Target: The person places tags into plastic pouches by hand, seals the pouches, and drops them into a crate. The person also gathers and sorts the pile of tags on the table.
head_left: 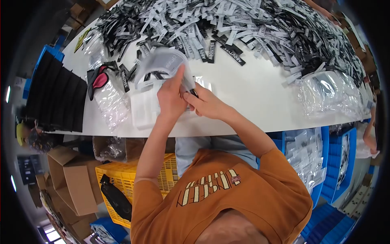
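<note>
plastic bag [162,61], milky and see-through, is held up over the near part of the white table [252,101] in the head view, its outline partly blurred. some lettering shows on it. the left hand [172,97] grips its lower edge, with one finger stretched upward along the bag. the right hand [205,101] is closed beside the left, its fingers pinching a small black piece [193,93] at the bag's lower right; what this piece is, i cannot tell.

just under the hands and to their left, a white box [142,110] sits near the table's edge. further left lie clear wrappers [113,101], with a black and pink cloth item [98,80] on top. beyond the hands spreads a big heap of black and white labels [187,24], many of them printed with letters. on the right, a pile of clear bags [331,91] lies at the table's edge, touching the heap.

black trays [57,91] stand stacked at the far left. below the table are a yellow crate [138,171], an open cardboard box [79,183] and blue crates [339,166].
</note>
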`<state>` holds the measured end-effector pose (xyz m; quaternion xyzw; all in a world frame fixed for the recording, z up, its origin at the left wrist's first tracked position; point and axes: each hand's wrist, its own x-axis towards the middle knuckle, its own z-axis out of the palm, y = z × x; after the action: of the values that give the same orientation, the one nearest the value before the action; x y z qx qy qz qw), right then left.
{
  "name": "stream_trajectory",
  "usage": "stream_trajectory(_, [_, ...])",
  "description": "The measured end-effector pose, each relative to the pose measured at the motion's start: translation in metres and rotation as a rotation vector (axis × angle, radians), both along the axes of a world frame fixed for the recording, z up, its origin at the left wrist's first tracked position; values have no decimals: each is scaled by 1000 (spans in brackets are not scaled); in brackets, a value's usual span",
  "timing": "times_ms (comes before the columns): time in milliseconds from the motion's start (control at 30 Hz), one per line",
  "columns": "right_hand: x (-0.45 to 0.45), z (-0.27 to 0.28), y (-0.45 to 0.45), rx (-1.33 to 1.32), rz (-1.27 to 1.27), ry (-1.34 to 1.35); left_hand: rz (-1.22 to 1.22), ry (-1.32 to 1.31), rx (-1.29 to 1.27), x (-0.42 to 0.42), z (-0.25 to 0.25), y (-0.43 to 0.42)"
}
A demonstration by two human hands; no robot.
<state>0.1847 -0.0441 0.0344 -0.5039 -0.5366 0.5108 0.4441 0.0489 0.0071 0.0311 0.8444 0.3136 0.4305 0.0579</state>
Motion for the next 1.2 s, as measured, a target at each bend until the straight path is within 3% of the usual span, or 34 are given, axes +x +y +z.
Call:
stream_trajectory(67, [-2, 5, -5, 204, -55, -131, 20, 9, -50, -6, -3, 3])
stream_trajectory(100, [0, -27, 6, 442, -219, -353, -61, 75, 45, -2, 1, -4])
stream_trajectory(200, [6, -21, 6, 214, -138, -130, -54, 118, 28, 3, 2, -21])
stream_trajectory(300, [-1, -10, -7, 156, -28, -53, 64, 125, -145, -10, 1, -12])
stream_trajectory(333, [0, -14, -6, 217, -74, -123, 76, 119, -198, -12, 0, -7])
stream_trajectory(367, [1, -21, -3, 282, -117, -195, -10, 101, -27, -9, -6, -6])
stream_trajectory(400, [1, -29, -2, 341, -157, -264, -34, 119, -31, -3, -4, -13])
stream_trajectory(467, [5, -41, 3, 201, -73, -118, -75, 157, -42, 6, 3, -29])
stream_trajectory(600, [11, -11, 0, -113, 6, 17, -29, 125, -102, -3, 0, -21])
stream_trajectory(700, [5, -33, 4, 366, -275, -83, -131, 145, -17, 9, 8, -38])
stream_trajectory(800, [13, -32, 6, 280, -133, -90, -259, 227, -483, -4, 36, -35])
stream_trajectory(900, [16, -26, 3, 284, -55, -116, -230, 165, -68, -18, 60, -4])
stream_trajectory(1000, [13, -12, -2, 271, -41, -61, -288, 398, 120, -26, 84, 17])
stream_trajectory(1033, [14, -16, -1, 248, -9, -87, -292, 490, -105, -30, 89, 19])
stream_trajectory(1100, [20, -24, 4, 210, 46, -142, -248, 524, -246, -31, 94, 25])
stream_trajectory(1167, [25, -21, 3, 57, 45, 190, -247, 445, -247, -31, 91, 28])
stream_trajectory(1200, [27, -18, 3, -20, 47, 354, -212, 460, -376, -32, 90, 29])
